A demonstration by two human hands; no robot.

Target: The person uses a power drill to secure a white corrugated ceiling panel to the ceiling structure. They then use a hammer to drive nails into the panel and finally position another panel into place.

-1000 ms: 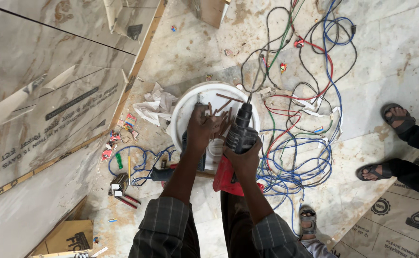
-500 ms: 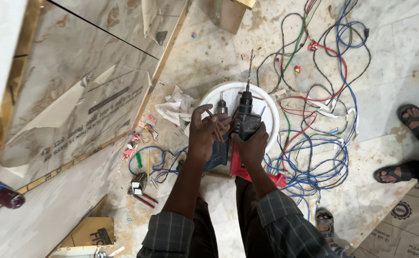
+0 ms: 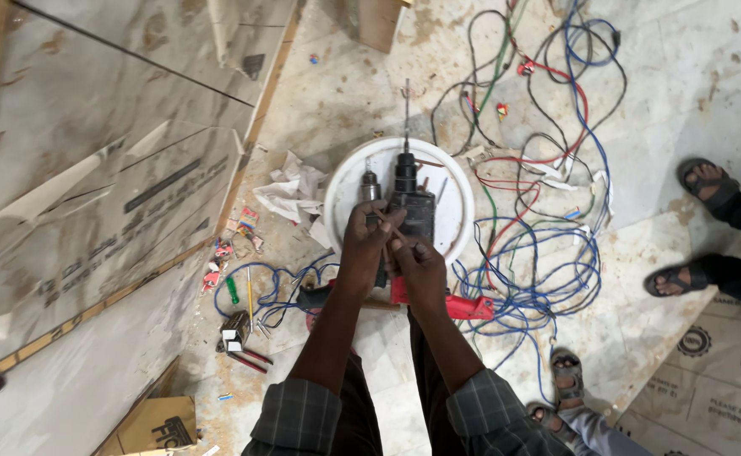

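Left hand [image 3: 369, 241]: fingers curled round the rear of a dark power drill [image 3: 411, 203], bit pointing away; right hand [image 3: 419, 268]: closed on the drill's handle, just beside the left; white round basin [image 3: 455, 181] beneath, holding a second chuck [image 3: 370, 187] and small bits; dusty marble floor [image 3: 337, 93] strewn with tangled coloured wires [image 3: 548, 245], crumpled paper [image 3: 294, 190]; sandalled feet [image 3: 704, 181] nearby.

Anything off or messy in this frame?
Yes. Loose wires in red, blue, green and black sprawl tangled across the floor right of the white round lid. Crumpled paper and small scraps lie left of it. Both hands, left hand, right hand, grip the drill.
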